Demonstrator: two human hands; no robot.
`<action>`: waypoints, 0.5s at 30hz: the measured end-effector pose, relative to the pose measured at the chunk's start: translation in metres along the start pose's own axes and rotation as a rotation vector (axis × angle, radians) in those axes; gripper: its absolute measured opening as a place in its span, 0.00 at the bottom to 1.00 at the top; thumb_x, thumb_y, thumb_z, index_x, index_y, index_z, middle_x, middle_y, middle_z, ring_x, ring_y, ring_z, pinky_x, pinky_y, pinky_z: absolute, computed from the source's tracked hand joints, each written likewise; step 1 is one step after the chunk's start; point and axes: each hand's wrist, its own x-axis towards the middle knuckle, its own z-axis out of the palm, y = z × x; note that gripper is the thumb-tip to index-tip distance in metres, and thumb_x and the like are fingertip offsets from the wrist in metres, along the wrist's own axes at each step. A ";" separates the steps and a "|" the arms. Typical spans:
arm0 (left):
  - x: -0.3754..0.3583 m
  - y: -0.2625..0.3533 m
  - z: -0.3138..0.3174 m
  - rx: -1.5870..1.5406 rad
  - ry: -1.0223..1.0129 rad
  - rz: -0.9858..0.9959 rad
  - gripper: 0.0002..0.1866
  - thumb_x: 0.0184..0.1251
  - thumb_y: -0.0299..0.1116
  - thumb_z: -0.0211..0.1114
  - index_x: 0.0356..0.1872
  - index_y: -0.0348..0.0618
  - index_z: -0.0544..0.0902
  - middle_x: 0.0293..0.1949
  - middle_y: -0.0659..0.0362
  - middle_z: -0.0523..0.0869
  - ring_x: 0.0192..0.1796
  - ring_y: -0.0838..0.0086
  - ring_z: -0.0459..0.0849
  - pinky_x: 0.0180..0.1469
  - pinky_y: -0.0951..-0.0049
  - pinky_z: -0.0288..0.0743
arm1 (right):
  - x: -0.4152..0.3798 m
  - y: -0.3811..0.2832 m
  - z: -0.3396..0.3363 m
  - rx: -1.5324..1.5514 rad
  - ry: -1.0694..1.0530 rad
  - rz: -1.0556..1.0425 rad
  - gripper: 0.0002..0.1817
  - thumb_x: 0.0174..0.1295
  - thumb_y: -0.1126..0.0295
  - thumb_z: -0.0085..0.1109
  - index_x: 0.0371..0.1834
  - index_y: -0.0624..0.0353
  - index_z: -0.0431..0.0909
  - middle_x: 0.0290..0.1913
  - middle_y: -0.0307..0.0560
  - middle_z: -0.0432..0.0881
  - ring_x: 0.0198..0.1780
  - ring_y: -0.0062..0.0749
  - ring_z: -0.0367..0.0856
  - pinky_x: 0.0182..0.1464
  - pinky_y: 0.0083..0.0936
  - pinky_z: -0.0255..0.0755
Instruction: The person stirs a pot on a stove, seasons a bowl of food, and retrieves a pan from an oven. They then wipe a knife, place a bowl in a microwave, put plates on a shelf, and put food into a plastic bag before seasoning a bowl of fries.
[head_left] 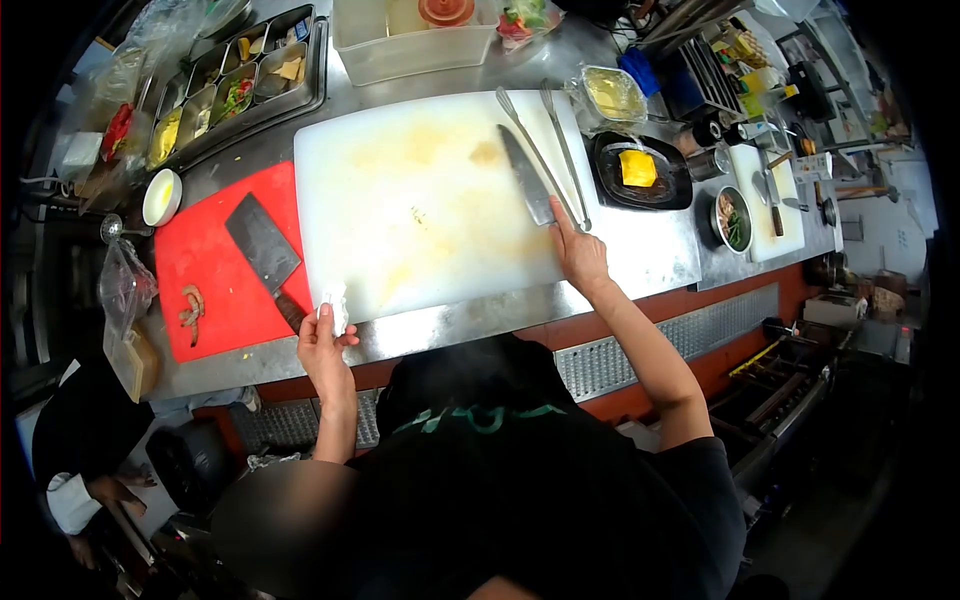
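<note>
My right hand [580, 252] rests on the right part of a large white cutting board [420, 210]. Its fingers are closed on the handle end of a chef's knife [525, 172], whose blade lies flat on the board. My left hand [322, 345] is at the board's near left corner and pinches a small white wad [336, 304], cloth or paper, against the edge. The board surface carries yellowish stains.
A red board [205, 290] on the left holds a cleaver [262, 243] and shrimp [191, 306]. Metal tongs [560, 140] lie beside the knife. To the right are a black pan with a yellow block [638, 168] and a bowl of greens [734, 220]. Ingredient trays [235, 85] stand at the back left. Another person [80, 450] is at the lower left.
</note>
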 end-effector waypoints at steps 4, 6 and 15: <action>0.002 -0.006 0.002 -0.032 0.004 0.008 0.11 0.67 0.36 0.60 0.34 0.38 0.77 0.30 0.59 0.80 0.24 0.79 0.77 0.25 0.81 0.70 | -0.001 -0.008 0.012 0.003 -0.054 0.010 0.32 0.66 0.60 0.45 0.72 0.49 0.47 0.18 0.58 0.78 0.20 0.53 0.78 0.25 0.45 0.73; 0.002 -0.007 0.007 -0.050 -0.017 0.022 0.11 0.67 0.36 0.60 0.34 0.38 0.77 0.30 0.59 0.80 0.24 0.79 0.77 0.25 0.81 0.70 | 0.001 -0.021 0.017 0.012 -0.047 -0.072 0.32 0.65 0.61 0.45 0.72 0.50 0.48 0.18 0.57 0.78 0.20 0.52 0.78 0.25 0.44 0.73; -0.012 0.002 0.043 0.069 -0.014 0.099 0.12 0.69 0.36 0.57 0.38 0.36 0.77 0.33 0.60 0.77 0.32 0.79 0.75 0.28 0.79 0.73 | 0.026 -0.054 -0.015 -0.041 -0.154 -0.374 0.30 0.66 0.50 0.42 0.68 0.52 0.59 0.33 0.60 0.80 0.35 0.50 0.82 0.38 0.42 0.75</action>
